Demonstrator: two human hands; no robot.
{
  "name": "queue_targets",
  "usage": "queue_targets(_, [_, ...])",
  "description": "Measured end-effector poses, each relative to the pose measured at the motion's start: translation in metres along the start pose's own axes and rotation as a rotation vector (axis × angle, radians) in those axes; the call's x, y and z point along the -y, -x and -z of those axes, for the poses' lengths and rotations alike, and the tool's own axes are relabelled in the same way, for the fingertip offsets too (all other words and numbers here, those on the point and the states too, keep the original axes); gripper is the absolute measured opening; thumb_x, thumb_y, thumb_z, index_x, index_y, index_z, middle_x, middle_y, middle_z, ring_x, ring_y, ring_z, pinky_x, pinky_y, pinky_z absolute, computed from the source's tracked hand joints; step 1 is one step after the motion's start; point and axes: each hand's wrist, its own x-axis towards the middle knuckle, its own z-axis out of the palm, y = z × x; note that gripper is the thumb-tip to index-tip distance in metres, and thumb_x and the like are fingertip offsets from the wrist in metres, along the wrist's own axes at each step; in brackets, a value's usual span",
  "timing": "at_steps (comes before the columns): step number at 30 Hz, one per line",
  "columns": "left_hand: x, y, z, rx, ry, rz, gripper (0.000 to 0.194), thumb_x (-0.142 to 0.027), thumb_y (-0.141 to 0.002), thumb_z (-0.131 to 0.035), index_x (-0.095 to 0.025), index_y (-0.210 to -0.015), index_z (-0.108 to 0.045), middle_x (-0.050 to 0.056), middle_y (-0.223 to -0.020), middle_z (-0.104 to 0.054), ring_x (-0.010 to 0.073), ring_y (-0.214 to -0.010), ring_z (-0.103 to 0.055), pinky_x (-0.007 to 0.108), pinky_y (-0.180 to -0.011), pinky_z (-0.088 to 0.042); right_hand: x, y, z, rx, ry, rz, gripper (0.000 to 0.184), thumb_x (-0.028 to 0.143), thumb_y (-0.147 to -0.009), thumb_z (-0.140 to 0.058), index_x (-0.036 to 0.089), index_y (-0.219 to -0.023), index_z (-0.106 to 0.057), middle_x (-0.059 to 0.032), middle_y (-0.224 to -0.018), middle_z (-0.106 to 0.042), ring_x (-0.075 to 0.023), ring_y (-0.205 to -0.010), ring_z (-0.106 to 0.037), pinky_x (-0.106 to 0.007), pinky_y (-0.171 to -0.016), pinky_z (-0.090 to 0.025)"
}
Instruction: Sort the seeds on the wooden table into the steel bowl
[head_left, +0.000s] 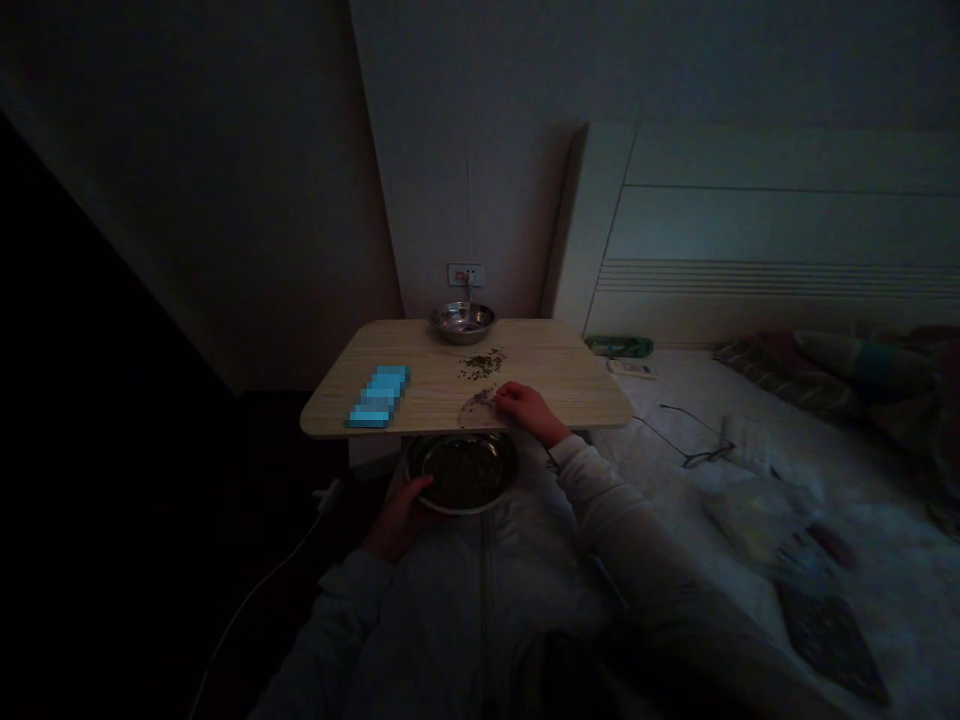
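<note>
My left hand [403, 521] grips the near-left rim of a metal bowl [491, 500], thumb over the edge. The bowl rests at my lap, just below the table's front edge, with dark contents that I cannot identify in the dim light. Over the small wooden table [555, 365], my right hand [525, 408] has its fingers pinched together. Whatever sits between them is too small to make out. Beside those fingertips lies a small cluster of dark grains [481, 398], within a faint pale outline. A larger scatter of dark grains [484, 363] lies farther back.
A second metal bowl [463, 324] stands at the table's back edge, below a wall socket [466, 274]. A phone with a lit, blurred screen [379, 397] lies at left. Glasses [707, 456], a remote [632, 369] and a plastic bag [765, 515] are on the bed at right.
</note>
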Motion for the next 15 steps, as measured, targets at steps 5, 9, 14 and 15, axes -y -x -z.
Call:
queue_targets(5, [-0.007,0.008,-0.009,-0.058,-0.031,0.043,0.018,-0.012,-0.074,-0.062,-0.016,-0.092,-0.067,0.01,-0.099,-0.074,0.03,-0.103,-0.067,0.04,-0.074,-0.06,0.002,0.001,0.001,0.016,-0.01,-0.019,0.006,0.023,-0.065,-0.056,0.018,-0.064,-0.058,0.004,-0.055,-0.056,-0.0107,-0.054,-0.049,-0.024,-0.058,-0.036])
queue_targets(9, [-0.008,0.01,-0.011,-0.069,-0.017,0.04,0.018,-0.011,-0.075,-0.061,-0.016,-0.092,-0.066,0.01,-0.097,-0.074,0.0295,-0.101,-0.068,0.039,-0.072,-0.06,0.003,0.001,0.001,0.018,-0.009,-0.005,0.006,0.023,-0.065,-0.057,0.018,-0.062,-0.057,0.0041,-0.054,-0.057,-0.0107,-0.055,-0.05,-0.024,-0.058,-0.036])
queue_targets(14, [-0.009,0.011,-0.011,-0.074,-0.024,0.023,0.018,-0.01,-0.073,-0.063,-0.017,-0.089,-0.067,0.009,-0.097,-0.075,0.0297,-0.101,-0.067,0.038,-0.071,-0.06,-0.004,-0.004,0.001,-0.042,-0.067,0.025,0.007,0.025,-0.066,-0.057,0.018,-0.063,-0.056,0.0039,-0.056,-0.058,-0.0111,-0.057,-0.051,-0.024,-0.061,-0.039])
queue_targets(15, [-0.009,0.012,-0.012,-0.08,-0.026,0.018,0.017,-0.01,-0.073,-0.063,-0.018,-0.088,-0.067,0.008,-0.097,-0.075,0.0295,-0.102,-0.067,0.038,-0.071,-0.06,-0.006,-0.006,0.001,-0.074,-0.081,0.024,0.007,0.025,-0.066,-0.056,0.019,-0.065,-0.055,0.0041,-0.056,-0.058,-0.011,-0.057,-0.052,-0.025,-0.062,-0.04])
